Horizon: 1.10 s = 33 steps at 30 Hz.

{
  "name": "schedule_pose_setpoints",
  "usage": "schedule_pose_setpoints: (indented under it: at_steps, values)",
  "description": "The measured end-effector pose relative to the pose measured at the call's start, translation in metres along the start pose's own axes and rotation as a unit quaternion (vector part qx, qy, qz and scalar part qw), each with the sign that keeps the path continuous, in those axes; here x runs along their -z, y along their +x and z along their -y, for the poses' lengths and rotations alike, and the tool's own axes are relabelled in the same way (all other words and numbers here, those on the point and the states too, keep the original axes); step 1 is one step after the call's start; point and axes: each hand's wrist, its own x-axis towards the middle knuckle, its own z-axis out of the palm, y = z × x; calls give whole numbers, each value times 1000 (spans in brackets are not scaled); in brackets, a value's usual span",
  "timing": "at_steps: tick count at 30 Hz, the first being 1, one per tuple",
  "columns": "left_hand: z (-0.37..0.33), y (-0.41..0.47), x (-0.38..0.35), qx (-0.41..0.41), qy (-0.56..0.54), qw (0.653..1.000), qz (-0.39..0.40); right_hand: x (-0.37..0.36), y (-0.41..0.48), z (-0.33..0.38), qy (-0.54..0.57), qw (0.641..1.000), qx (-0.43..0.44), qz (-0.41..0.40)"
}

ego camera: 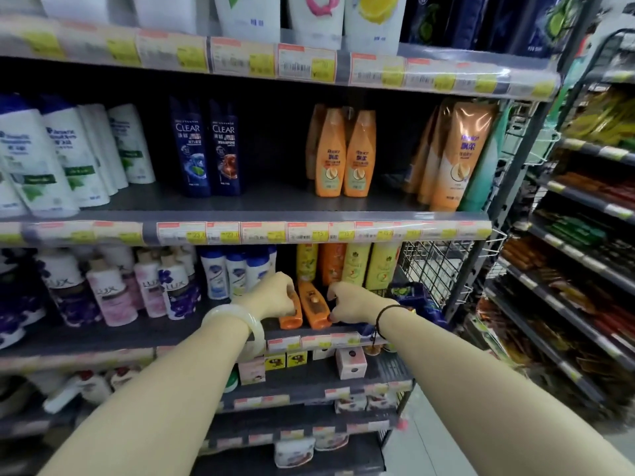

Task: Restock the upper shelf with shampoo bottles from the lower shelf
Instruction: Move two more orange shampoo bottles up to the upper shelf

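Soap boxes [350, 363] (small ones) below; wire basket [436, 266].

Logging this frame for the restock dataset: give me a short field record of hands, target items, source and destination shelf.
left hand: curled on an orange bottle lying on the lower shelf
right hand: closing beside a second orange bottle, grip unclear
bottle pose: both lying down, side by side
destination: upper shelf, two upright orange bottles standing there, open space to either side
wrists: pale bangle left, dark cord right
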Motion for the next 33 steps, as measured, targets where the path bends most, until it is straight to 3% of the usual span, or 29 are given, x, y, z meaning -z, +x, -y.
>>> schedule_pose_setpoints:
  at_steps: [22,28,33]
  values:
    - [51,89,-42,121,-102,987,18,-33,110,-36,25,999,10,20]
    - [62,107,-55,187,-196,961,52,-48,136,-46,43,999,-14,25]
    - [65,114,-65,192,-255,946,46,-56,151,-53,58,998,-38,0]
